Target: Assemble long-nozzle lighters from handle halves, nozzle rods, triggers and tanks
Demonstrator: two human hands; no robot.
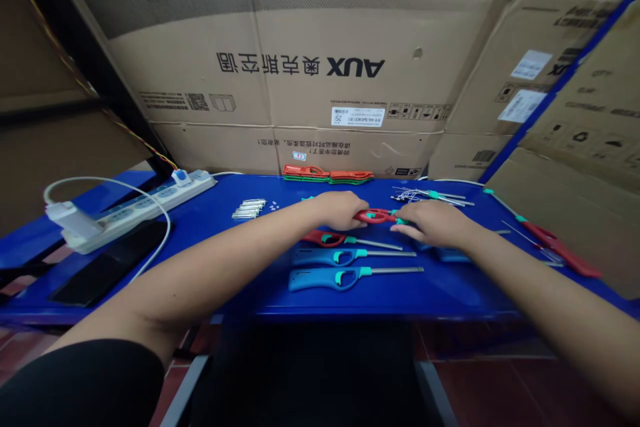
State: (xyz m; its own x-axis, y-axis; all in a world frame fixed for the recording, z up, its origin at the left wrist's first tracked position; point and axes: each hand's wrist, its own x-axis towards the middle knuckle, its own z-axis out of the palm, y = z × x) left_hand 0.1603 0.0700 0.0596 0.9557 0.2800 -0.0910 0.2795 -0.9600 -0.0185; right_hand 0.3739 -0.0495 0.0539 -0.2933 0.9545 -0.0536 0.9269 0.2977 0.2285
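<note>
A red long-nosed lighter (376, 216) with teal trim lies across the space between my hands. My left hand (343, 209) is closed around its handle end. At its front, by the teal collar, my right hand (436, 220) pinches it, hiding the nozzle side. Just below are another red lighter (320, 237), a blue lighter (320, 256) and a second blue lighter (315, 279), their metal tubes pointing right. Part of a blue piece (450, 254) shows beneath my right forearm.
Orange and green casings (327, 175) lie at the back by the cardboard (300, 27). Metal cylinders (249, 208) sit left, metal tubes (445, 197) right. Another red lighter (560, 247) lies far right. A power strip (145, 210) and black phone-like slab (110, 263) occupy the left.
</note>
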